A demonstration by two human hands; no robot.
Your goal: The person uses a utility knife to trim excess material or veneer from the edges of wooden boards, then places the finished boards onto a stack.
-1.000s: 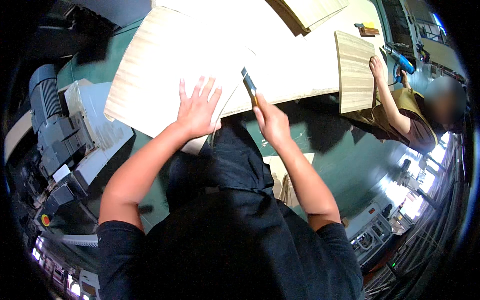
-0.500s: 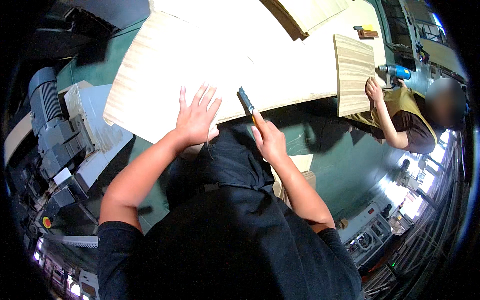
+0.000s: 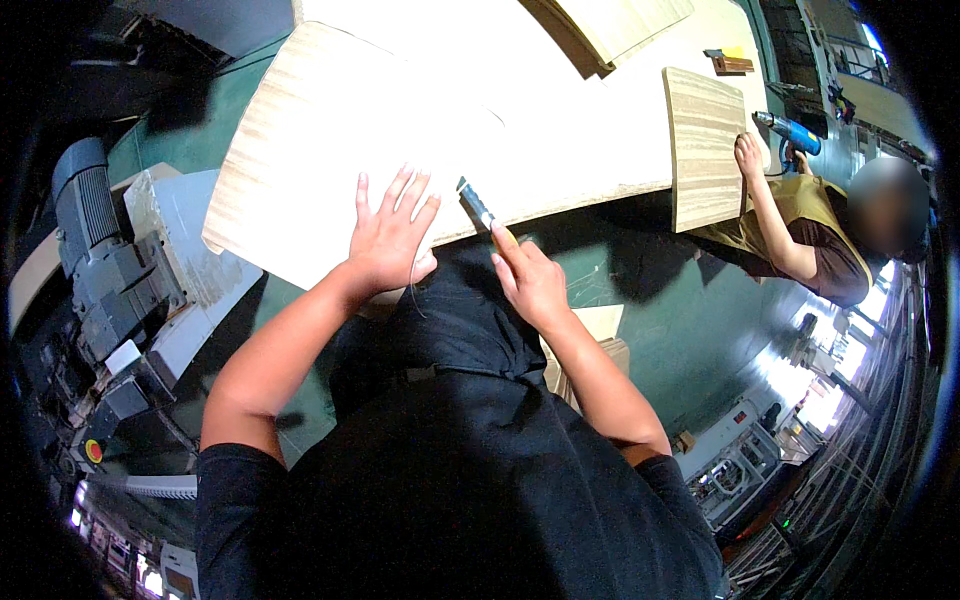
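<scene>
My left hand (image 3: 390, 235) lies flat with fingers spread on a large sheet of pale wood veneer (image 3: 330, 150) near its front edge. My right hand (image 3: 530, 280) grips a small knife (image 3: 478, 207) by its orange handle, the dark blade pointing up and left onto the edge of the sheet, just right of my left hand's fingers. The sheet rests on a wide light worktable (image 3: 580, 130).
A grey machine with a motor (image 3: 110, 270) stands at the left. Another person (image 3: 800, 230) at the right holds a smaller veneer panel (image 3: 703, 145), with a blue power tool (image 3: 790, 130) beside them. Green floor (image 3: 700, 320) lies below the table.
My right hand has slid left and down along the sheet's edge with the knife. My left hand has stayed pressed on the sheet. The other person's hand moved on the small panel.
</scene>
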